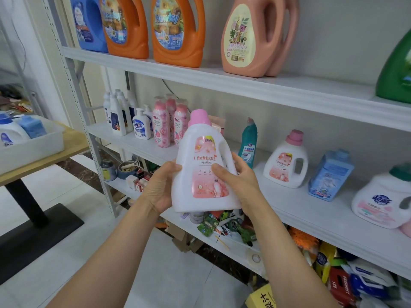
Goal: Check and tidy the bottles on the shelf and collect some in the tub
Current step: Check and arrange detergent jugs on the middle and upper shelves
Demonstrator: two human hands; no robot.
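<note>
**White bottle held in both hands before the middle shelf**

The white bottle with a pink cap (203, 165) is held upright, tilted slightly, in front of the middle shelf (311, 210), off the board; the left hand (161, 187) cups its lower left side, fingers wrapped behind it and thumb on the front edge; the right hand (239, 181) grips its right side, thumb pressed across the pink label and fingers curled round the handle side.

On the middle shelf a twin white bottle (287, 161) stands toward the right, just beside a blue carton-shaped bottle (331, 174); a teal angled-neck bottle (248, 141) stands behind the right hand; a white jug with a green cap (382, 201) sits at the right end; pink shrink-wrapped bottles (169, 123) and small white bottles (120, 114) cluster at the left end.

The top shelf (222, 80) carries two orange jugs (153, 30) near its left end and peach jugs (258, 38) further right.

The white tub (44, 145) sits on the wooden table's (44, 163) right edge at the left, holding a white bottle with a blue cap (10, 132) and a blue bottle (33, 127).
</note>
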